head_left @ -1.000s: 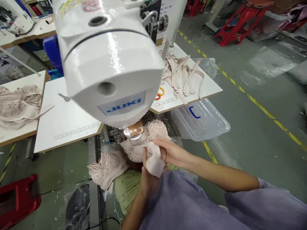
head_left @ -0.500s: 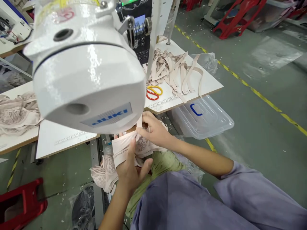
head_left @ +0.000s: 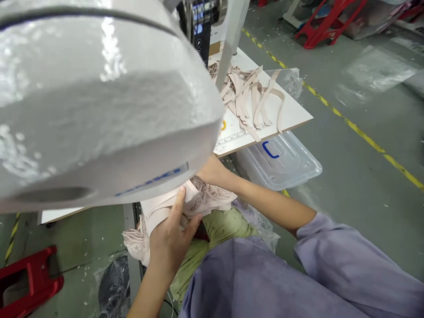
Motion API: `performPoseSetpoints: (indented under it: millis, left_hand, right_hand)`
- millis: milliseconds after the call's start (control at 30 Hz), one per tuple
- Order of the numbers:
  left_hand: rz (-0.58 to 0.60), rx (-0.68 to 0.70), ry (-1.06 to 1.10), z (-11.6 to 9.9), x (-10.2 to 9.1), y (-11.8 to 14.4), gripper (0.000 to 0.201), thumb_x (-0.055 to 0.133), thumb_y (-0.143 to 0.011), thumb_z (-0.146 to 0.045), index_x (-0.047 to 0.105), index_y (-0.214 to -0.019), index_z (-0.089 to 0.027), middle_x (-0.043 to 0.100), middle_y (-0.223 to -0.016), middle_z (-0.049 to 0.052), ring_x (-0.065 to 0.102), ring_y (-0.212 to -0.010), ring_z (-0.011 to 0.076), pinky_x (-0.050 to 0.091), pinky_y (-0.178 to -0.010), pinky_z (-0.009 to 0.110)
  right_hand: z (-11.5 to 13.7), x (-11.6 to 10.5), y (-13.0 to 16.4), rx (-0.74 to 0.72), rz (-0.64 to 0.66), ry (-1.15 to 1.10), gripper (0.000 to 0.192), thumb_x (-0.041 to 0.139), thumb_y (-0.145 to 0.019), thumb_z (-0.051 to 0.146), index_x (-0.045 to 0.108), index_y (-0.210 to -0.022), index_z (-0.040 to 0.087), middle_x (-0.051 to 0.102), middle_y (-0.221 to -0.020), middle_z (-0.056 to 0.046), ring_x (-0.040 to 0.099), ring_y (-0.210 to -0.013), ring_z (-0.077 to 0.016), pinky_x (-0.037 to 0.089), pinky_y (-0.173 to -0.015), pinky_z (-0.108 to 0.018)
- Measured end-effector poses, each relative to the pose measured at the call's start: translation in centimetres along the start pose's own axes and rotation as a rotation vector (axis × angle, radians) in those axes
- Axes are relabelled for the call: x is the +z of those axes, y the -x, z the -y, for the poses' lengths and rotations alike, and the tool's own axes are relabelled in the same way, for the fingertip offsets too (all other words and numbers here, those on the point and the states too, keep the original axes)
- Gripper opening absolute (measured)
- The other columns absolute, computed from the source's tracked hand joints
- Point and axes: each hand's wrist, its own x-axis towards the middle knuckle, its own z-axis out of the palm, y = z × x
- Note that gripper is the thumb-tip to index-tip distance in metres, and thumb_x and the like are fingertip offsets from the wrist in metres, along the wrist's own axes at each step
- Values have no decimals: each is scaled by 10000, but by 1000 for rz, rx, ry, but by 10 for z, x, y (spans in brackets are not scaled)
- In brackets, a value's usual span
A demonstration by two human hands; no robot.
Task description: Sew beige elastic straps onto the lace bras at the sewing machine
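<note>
A pale beige lace bra [head_left: 212, 198] lies across my lap, below the white sewing machine head [head_left: 112, 119]. My left hand [head_left: 170, 234] holds its smooth band, the index finger laid along the top and the thumb apart from it. Some of the left fingers are out of sight under the cloth. My right hand [head_left: 212, 170] reaches in at the bra's upper edge, beneath the machine head. That head covers its fingers, so their grip does not show. The needle area is hidden too.
Beige fabric strips [head_left: 243, 95] are heaped on the white table [head_left: 291, 117], near partly hidden yellow scissors handles [head_left: 224, 125]. Below stands a lidded clear plastic bin [head_left: 288, 163]. A red stool [head_left: 33, 278] is at lower left, another red stool [head_left: 326, 24] at upper right.
The machine head fills more of the view as my head has moved closer. My right hand has moved up under it, its fingers now covered. My left hand stays on the bra.
</note>
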Motion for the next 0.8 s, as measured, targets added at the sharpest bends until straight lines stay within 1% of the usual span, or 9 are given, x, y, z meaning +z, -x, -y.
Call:
performPoseSetpoints:
  millis: [67,167,300,433,567,667,800]
  left_hand:
    - [15,-17,18,2,-1,-2,681,573,-936,-504,375,-1530,-234,379,-429,-109,346,-351,97,211,-406,202]
    - [17,-46,28,3,-1,-4,687,567,-930,-515,382,-1527,-231,396,-431,-105,347,-354,99,233,-422,200]
    - [8,-51,29,3,-1,-5,683,560,-927,-528,393,-1521,-236,435,-446,-95,349,-356,100,230,-420,201]
    - [2,-48,30,3,1,-4,671,536,-937,-536,391,-1520,-238,486,-483,-82,363,-368,96,243,-427,197]
    - [-16,-37,24,2,1,-4,649,540,-943,-518,421,-1502,-212,515,-507,-68,397,-393,101,261,-444,202]
    - [-9,-36,14,0,-1,-6,645,557,-939,-501,429,-1498,-203,536,-518,-63,411,-394,100,269,-442,203]
    - [12,-45,7,-2,-3,-8,655,579,-931,-479,418,-1505,-209,578,-550,-54,425,-388,98,275,-439,203]
  right_hand:
    - [0,1,-4,-46,12,28,55,536,-861,208,586,-850,188,589,-973,-62,553,-879,-193,490,-756,-340]
    - [-1,1,-7,-50,32,59,65,524,-850,176,558,-798,197,563,-875,-40,535,-844,-192,487,-764,-342]
    - [-4,1,-9,-45,39,73,75,531,-841,167,529,-774,201,556,-864,-29,520,-831,-183,479,-775,-333]
    - [-5,1,-10,-58,45,44,57,511,-829,175,504,-779,202,539,-854,-24,510,-817,-179,451,-739,-321]
    - [-4,-1,-11,-28,68,55,50,498,-838,203,503,-788,206,542,-872,-32,523,-837,-191,449,-730,-324]
    - [-5,-3,-12,-10,80,69,49,509,-840,221,506,-792,213,553,-885,-35,529,-844,-202,461,-745,-341]
    - [-8,-3,-13,-21,71,77,52,510,-819,211,476,-779,218,539,-864,-29,521,-827,-202,463,-747,-347]
